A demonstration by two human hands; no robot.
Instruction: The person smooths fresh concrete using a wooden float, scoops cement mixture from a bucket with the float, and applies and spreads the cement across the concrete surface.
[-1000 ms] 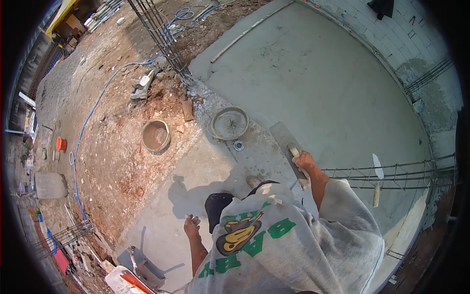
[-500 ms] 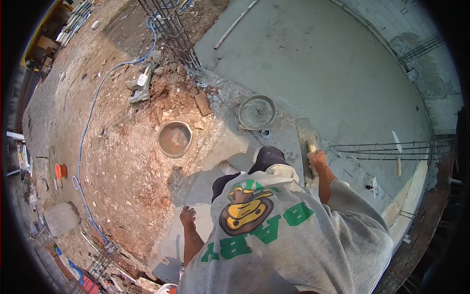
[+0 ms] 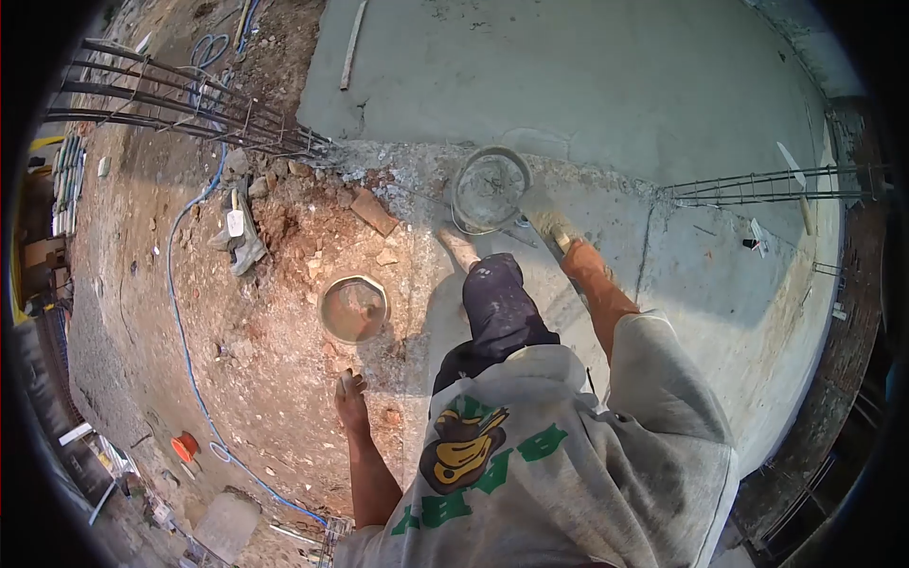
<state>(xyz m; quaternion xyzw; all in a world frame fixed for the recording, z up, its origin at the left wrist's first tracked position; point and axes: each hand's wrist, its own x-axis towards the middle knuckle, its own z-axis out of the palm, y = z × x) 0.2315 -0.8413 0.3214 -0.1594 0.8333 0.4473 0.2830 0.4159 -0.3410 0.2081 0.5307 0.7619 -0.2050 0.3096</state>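
My right hand (image 3: 585,260) is closed around the handle of a long plastering trowel (image 3: 542,210), whose far end reaches the rim of a round bucket (image 3: 494,186) with grey mortar inside. Part of the trowel's blade is hidden under my hand and forearm. My left hand (image 3: 350,388) hangs over the stony ground with its fingers curled in, and nothing shows in it. Just beyond that hand sits a second round bucket (image 3: 354,310) holding murky water. Smooth grey wet mortar (image 3: 587,76) covers the floor ahead.
Rebar cages (image 3: 189,99) jut in at the left, and more rebar (image 3: 757,186) sticks out at the right beside a pointed trowel (image 3: 792,166). A blue hose (image 3: 175,284) snakes over the dirt. A brick piece (image 3: 375,212) and a wooden strip (image 3: 353,45) lie ahead.
My right hand has brought the trowel leftward and forward, up to the mortar bucket. My left hand has moved toward the water bucket. The view has turned, and one leg has shifted.
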